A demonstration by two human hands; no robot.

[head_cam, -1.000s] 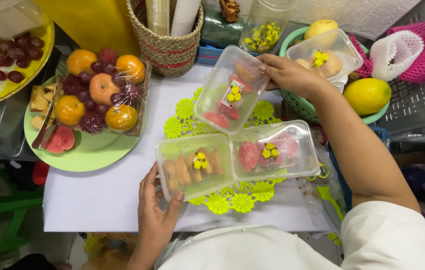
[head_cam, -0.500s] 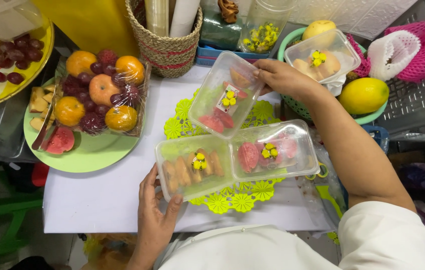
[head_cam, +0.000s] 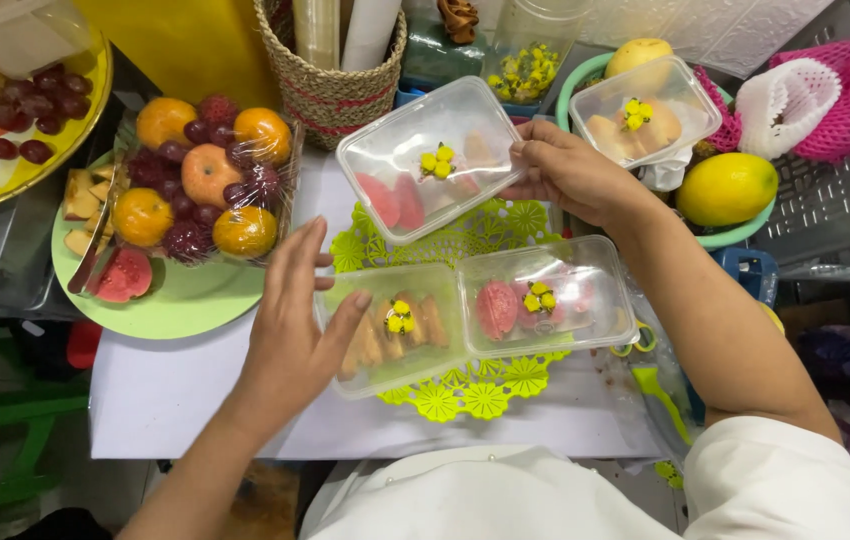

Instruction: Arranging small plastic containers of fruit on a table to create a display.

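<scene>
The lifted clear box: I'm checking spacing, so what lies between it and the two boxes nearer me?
In the head view, only the yellow-green lace mat shows between the lifted box and the two near boxes.

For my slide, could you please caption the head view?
Right hand lifts a lidded fruit box; left hand steadies another.

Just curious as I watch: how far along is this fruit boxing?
Done: two lidded boxes, one and another, lie side by side on the green mat, and a third sits in the bowl. In hand: the right hand holds a tilted box; the left hand touches the near one. Left: setting that box down.
</scene>
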